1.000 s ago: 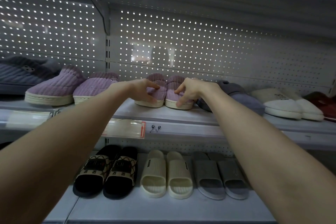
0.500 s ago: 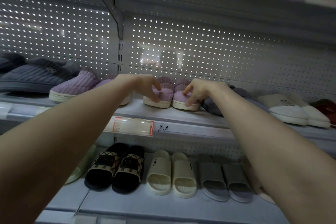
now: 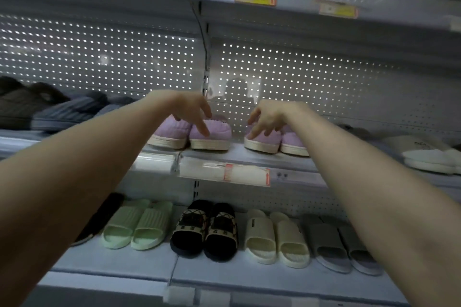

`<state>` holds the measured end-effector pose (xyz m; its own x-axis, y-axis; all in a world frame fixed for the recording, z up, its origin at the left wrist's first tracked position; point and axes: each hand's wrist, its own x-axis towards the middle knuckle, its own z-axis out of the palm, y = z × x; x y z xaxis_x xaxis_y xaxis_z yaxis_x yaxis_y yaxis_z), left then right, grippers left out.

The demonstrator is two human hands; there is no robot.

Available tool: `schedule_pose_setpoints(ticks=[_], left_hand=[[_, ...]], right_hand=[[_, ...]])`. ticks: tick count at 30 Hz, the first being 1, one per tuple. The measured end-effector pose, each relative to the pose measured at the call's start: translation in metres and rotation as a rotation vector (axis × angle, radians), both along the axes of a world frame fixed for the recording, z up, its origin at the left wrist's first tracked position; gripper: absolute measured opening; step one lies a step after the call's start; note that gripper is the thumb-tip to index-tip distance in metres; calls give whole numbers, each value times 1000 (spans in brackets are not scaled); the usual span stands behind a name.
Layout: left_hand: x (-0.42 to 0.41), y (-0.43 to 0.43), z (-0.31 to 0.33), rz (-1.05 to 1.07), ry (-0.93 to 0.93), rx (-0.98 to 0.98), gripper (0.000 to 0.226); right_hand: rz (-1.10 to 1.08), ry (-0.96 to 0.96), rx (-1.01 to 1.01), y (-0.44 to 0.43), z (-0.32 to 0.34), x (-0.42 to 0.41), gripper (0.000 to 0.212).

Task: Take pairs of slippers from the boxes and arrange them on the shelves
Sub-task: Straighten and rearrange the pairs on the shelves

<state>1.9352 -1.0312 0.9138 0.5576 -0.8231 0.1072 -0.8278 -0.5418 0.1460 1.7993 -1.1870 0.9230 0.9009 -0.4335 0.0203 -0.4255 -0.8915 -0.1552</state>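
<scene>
At grey metal shelf [image 3: 239, 155] front edge, left hand [image 3: 190, 109], fingers spread, touching left lilac ribbed-fabric slipper pair [image 3: 172, 130], right hand [image 3: 270, 115] likewise on right lilac pair [image 3: 270, 141]

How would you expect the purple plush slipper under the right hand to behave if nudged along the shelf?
The purple plush slipper probably slides rather than tips: its pale sole sits flat on the shelf. Its padded fabric upper looks soft, so it may dent under the right hand and is likely light.
</scene>
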Motion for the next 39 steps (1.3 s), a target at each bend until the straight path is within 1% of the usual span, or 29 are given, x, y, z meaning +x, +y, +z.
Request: schedule_pose_setpoints(ticks=[2,5,10,14,17,22,30,39], left_hand=[[15,21,-5,-10,-27,13,64],[38,49,-11,-30,-93,20,66],[69,80,-21,-69,-69,26,71],[84,87,-26,-102,-82,22,73],[94,87,-30,-129,-84,33,73],[107,82,-34,-154,-103,19,77],[112,67,-38,-161,-35,8,73],[123,44,-46,-129,-18,9,73]], right_hand=[[-9,-25,25,22,-4,12,58],[-43,-30,60,50,-13,30,62],[-86,-55,57,89,-20,52,71],[-116,-86,42,104,-24,62,72],[-132,-106,14,106,-25,72,72],[-188,-78,-5,103,-28,86,73],[-199,-48,-39,85,-31,98,61],[-156,-56,-39,63,-35,107,56]])
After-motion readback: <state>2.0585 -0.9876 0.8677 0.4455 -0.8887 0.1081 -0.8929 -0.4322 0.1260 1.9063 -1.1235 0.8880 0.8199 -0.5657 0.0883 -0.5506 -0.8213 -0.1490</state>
